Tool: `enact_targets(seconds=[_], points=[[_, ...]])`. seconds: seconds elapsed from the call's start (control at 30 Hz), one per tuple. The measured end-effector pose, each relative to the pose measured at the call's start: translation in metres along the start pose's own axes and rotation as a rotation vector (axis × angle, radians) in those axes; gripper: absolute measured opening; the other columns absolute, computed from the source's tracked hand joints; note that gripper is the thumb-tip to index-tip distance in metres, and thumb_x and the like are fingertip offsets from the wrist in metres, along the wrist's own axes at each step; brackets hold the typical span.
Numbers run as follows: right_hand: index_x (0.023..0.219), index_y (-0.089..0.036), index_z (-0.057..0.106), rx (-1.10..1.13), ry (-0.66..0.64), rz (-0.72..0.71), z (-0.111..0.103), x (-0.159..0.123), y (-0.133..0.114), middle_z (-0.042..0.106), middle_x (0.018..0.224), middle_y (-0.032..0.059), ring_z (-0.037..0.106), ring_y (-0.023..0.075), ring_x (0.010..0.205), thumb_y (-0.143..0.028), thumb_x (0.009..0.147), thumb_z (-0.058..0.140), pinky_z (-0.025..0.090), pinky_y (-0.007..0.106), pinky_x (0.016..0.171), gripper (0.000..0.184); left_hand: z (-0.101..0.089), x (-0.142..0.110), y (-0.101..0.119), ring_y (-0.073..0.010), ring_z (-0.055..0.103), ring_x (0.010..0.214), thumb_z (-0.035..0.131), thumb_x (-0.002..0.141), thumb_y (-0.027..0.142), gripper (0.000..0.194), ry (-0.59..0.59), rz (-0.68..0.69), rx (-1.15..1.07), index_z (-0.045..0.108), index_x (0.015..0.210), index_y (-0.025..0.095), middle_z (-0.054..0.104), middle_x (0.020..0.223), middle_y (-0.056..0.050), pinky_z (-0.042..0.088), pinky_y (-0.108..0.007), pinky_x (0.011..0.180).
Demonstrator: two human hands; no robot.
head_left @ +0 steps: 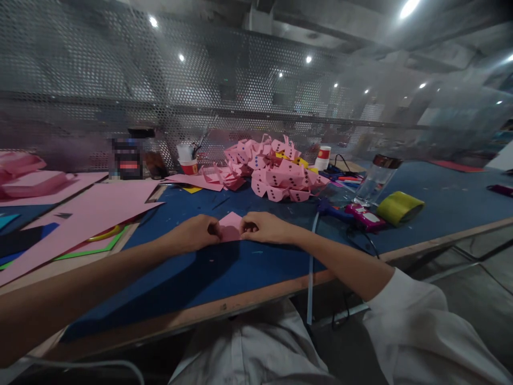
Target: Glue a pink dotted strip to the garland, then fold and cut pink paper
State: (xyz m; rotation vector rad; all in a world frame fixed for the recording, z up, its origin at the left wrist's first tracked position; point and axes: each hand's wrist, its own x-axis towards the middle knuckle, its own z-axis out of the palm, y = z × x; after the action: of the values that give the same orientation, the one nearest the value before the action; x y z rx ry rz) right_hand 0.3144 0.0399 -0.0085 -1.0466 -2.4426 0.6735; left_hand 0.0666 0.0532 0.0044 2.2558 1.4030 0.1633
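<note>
A small piece of pink paper (230, 226) lies on the blue table mat (224, 267), pinched from both sides. My left hand (197, 232) grips its left edge with curled fingers. On the paper's right edge my right hand (264, 226) is closed in the same way. A heap of folded pink paper shapes with dark dots (272, 168) sits beyond the hands, toward the mesh wall.
Large pink sheets (92, 211) cover the left side over green and yellow card. A clear glass jar (374, 182), a yellow tape roll (399, 207), a purple glue gun (363, 216) and cups (188, 160) stand to the right and back. The table's wooden edge (240, 305) runs near me.
</note>
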Motion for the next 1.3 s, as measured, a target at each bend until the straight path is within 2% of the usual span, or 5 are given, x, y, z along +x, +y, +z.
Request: enact_targets(seconds=[0.33, 1.3], points=[[0.097, -0.014, 0.071, -0.008, -0.021, 0.016, -0.004, -0.002, -0.007, 0.068, 0.092, 0.0033, 0.060, 0.0139, 0.082, -0.015, 0.086, 0.067, 0.041, 0.024, 0.072, 0.011, -0.003, -0.006, -0.007, -0.0213, 0.067, 0.073, 0.058, 0.067, 0.037, 0.025, 0.007, -0.014, -0.014, 0.072, 0.079, 0.021, 0.074, 0.075, -0.002, 0.043, -0.028, 0.061], [0.095, -0.016, 0.072, 0.013, -0.003, 0.017, -0.003, -0.002, -0.003, 0.068, 0.091, 0.0030, 0.060, 0.0145, 0.081, -0.017, 0.085, 0.069, 0.041, 0.024, 0.071, 0.010, -0.014, -0.020, -0.037, -0.0241, 0.069, 0.074, 0.062, 0.065, 0.040, 0.025, 0.030, -0.074, -0.018, 0.075, 0.078, 0.022, 0.077, 0.077, -0.002, 0.046, -0.029, 0.064]])
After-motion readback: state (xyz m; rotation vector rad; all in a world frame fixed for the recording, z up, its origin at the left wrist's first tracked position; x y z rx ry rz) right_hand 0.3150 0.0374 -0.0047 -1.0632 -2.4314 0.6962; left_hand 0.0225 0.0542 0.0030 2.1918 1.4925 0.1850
